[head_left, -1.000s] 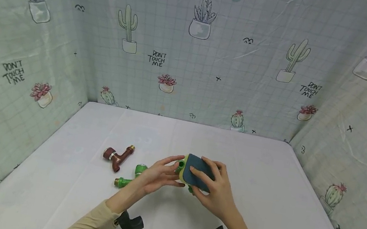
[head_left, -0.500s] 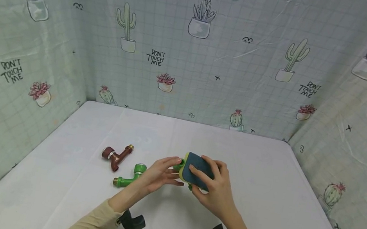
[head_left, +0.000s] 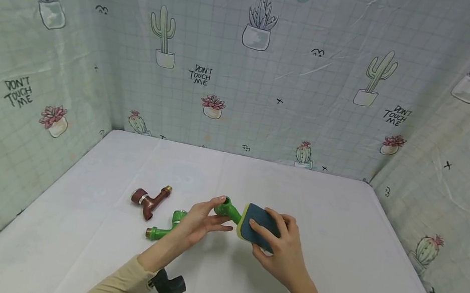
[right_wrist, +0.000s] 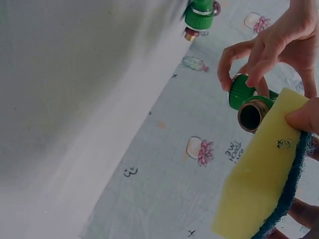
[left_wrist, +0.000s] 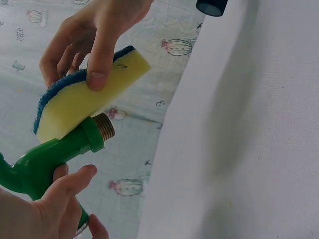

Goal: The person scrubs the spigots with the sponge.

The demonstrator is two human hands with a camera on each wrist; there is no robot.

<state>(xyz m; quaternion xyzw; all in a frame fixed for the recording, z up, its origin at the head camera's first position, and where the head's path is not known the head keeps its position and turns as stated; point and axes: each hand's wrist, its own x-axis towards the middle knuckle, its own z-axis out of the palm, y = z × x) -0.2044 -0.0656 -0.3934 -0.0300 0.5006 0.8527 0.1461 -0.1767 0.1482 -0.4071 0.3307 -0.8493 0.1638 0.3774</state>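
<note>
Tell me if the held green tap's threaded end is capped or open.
Open: in the right wrist view, the threaded end of the green tap shows a dark, uncovered hollow.

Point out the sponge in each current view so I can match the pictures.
Head: just right of centre, below mid-height; the sponge shows its blue side, held by the right hand.
Left wrist: upper left, yellow body with blue edge.
Right wrist: lower right, mostly yellow, reaching the bottom edge.
Shared landmark: the green tap in the left hand, next to it.
</note>
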